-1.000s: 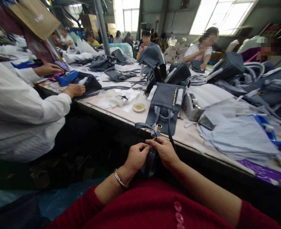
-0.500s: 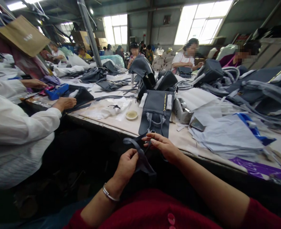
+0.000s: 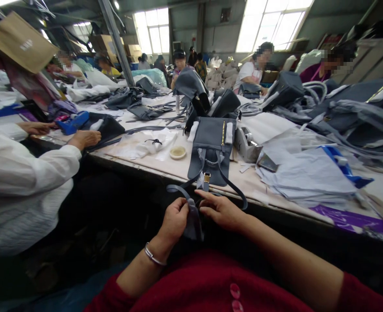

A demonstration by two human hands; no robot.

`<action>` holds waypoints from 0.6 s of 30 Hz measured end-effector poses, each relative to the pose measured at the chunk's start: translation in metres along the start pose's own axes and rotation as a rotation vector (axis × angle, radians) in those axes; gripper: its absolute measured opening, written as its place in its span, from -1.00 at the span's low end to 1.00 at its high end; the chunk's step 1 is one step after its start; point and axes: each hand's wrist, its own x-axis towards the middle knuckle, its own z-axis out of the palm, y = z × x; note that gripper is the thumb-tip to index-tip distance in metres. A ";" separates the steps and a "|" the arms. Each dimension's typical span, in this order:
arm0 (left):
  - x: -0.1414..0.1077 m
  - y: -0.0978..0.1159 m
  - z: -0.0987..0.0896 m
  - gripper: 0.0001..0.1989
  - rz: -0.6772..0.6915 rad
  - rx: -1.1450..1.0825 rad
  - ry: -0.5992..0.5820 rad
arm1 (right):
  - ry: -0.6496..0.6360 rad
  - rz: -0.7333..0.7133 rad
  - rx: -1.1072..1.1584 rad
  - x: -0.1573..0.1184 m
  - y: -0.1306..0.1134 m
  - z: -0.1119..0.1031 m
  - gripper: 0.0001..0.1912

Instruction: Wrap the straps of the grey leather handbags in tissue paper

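A dark blue-grey bag (image 3: 210, 134) lies on the table edge, with a gold zip, a gold buckle and straps reaching toward me. My left hand (image 3: 175, 219) pinches a dark strap (image 3: 193, 216) below the table's edge; part of it looks wrapped in thin film. Just to the right, my right hand (image 3: 222, 210) is beside the strap, its index finger stretched toward the buckle and the thumb near the strap. Whether its lower fingertips touch the strap is hard to make out.
A shallow round dish (image 3: 178, 152) and a metal tape dispenser (image 3: 247, 145) flank the bag. White sheets (image 3: 305, 173) and a blue dispenser (image 3: 342, 167) lie right. At left, a person's hand (image 3: 86, 138) rests on another dark bag. More bags stand behind.
My right hand has moved slightly down, its fingers lower and more spread. The bag's buckle and a looping strap at its right now show. The view has shifted slightly.
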 end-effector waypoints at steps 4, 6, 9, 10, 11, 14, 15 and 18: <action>-0.003 -0.003 -0.004 -0.68 -0.084 -0.212 -0.025 | 0.168 0.194 0.411 -0.006 0.016 -0.010 -0.30; -0.005 -0.004 -0.004 -0.66 -0.110 -0.240 -0.065 | 0.332 0.237 0.594 -0.005 0.020 -0.012 -0.33; -0.008 -0.004 -0.001 -0.65 -0.130 -0.213 -0.087 | 0.578 0.117 0.532 0.001 0.017 -0.013 -0.54; -0.008 -0.003 0.000 -0.65 -0.131 -0.204 -0.093 | 0.600 0.057 0.411 0.002 0.014 -0.013 -0.62; -0.007 -0.001 0.001 -0.65 -0.125 -0.197 -0.103 | 0.574 0.005 0.276 0.003 0.010 -0.013 -0.69; -0.004 0.006 0.005 -0.68 -0.061 -0.143 -0.134 | 0.305 -0.072 -0.026 0.000 0.001 -0.008 -0.79; -0.003 0.008 0.006 -0.70 -0.031 -0.103 -0.139 | 0.219 -0.072 -0.079 -0.002 0.001 -0.004 -0.80; 0.000 0.007 0.009 -0.75 0.031 0.011 -0.134 | 0.093 -0.046 -0.146 -0.011 0.005 0.006 -0.75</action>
